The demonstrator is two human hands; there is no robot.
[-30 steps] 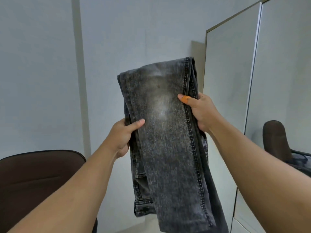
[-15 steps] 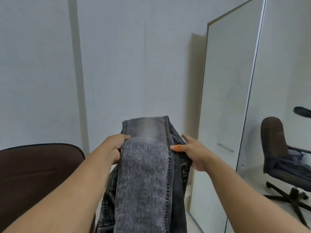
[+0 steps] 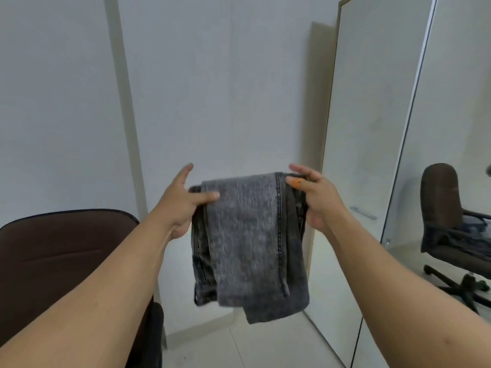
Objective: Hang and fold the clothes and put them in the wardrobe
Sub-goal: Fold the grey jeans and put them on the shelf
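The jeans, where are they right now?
In the head view the folded grey jeans hang mid-air at centre, pinched between the left hand and right hand, with the wardrobe door to their right.

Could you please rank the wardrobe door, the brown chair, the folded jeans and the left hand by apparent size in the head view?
1. wardrobe door
2. brown chair
3. folded jeans
4. left hand
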